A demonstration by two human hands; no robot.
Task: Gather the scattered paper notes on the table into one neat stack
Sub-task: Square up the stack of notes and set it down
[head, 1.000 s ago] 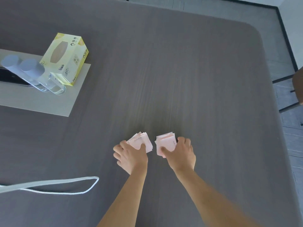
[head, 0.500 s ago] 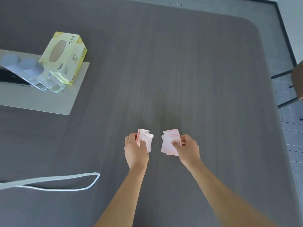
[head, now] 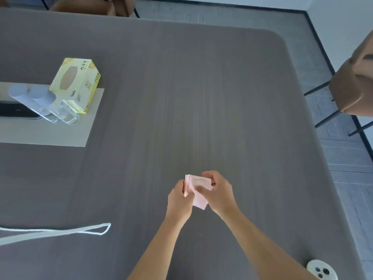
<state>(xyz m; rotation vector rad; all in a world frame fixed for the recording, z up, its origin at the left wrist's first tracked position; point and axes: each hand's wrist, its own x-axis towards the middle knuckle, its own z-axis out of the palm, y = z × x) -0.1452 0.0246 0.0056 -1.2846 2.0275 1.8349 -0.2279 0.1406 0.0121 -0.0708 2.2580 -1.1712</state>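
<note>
A bundle of pale pink paper notes [head: 198, 183] is held just above the dark grey table [head: 201, 98], near its front middle. My left hand [head: 178, 201] grips the bundle's left edge, where the sheet edges show stacked. My right hand [head: 219, 191] holds it from the right, thumb across the top sheet, which carries faint writing. A lower corner of the notes sticks out between the two hands. No loose notes lie elsewhere on the table.
A yellow tissue box [head: 75, 84] and two clear water bottles [head: 50, 106] stand on a light mat [head: 60, 134] at the left. A white cord loop [head: 60, 232] lies front left. A brown chair [head: 353, 87] stands beyond the table's right edge.
The two hands, each holding a separate pile of notes half a second ago, have come together. The piles are now joined into one bundle held by both hands.
</note>
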